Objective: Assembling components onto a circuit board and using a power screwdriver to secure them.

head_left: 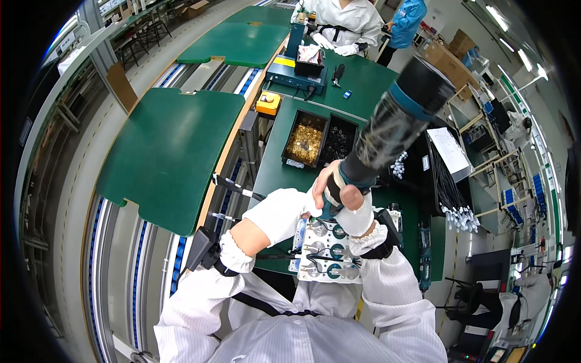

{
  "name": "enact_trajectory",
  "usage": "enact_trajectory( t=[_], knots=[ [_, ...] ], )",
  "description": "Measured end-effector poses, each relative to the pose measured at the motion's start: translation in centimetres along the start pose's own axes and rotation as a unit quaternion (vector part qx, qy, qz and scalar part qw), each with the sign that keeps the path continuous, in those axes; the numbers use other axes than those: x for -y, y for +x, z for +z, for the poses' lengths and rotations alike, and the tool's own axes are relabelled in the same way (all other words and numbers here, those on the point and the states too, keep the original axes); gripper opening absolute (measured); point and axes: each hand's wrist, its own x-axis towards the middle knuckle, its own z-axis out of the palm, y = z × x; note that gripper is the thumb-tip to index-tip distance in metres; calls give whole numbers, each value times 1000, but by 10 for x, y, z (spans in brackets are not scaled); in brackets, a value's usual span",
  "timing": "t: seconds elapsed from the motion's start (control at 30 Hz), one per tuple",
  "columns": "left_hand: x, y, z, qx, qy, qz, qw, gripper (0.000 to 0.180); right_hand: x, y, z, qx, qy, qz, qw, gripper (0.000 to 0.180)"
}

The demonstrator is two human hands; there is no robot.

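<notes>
A large black-and-teal cordless electric screwdriver [387, 130], its body wrapped in clear film, slants up and to the right in front of me. My right hand [356, 212], in a white fingertip-less glove, is closed around its lower part with the thumb showing. From the left, my left hand [318, 195], gloved the same way, closes its fingers on the same lower part. Just below the hands lies a white plate [330, 273] carrying several round dark-green and metallic parts with black cables. My hands hide the screwdriver's tip and the plate's far edge.
Beyond the hands, black bins hold brass-coloured parts [304, 144] and small black parts [340, 142]. A bundle of white-ended cables [457, 215] hangs at right, near another teal tool [425, 257]. A roller conveyor with green boards [175, 151] runs left. A co-worker [339, 27] sits opposite.
</notes>
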Motion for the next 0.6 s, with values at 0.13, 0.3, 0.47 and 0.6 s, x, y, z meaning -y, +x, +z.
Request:
enact_trajectory(
  t=[0.13, 0.3, 0.47, 0.6],
  knots=[
    [-6, -3, -6, 14, 37, -13, 999, 6, -6, -5, 1, 26, -31, -33, 999, 44],
    [-11, -1, -8, 30, 40, -26, 998, 8, -38, -26, -1, -125, -152, -58, 979, 55],
    [-8, -13, 7, -48, 50, 5, 998, 5, -13, -22, 16, -25, -108, 11, 994, 68],
    [-28, -23, 8, -42, 48, -56, 996, 7, -17, -18, 15, 7, -166, -14, 986, 73]
  ],
)
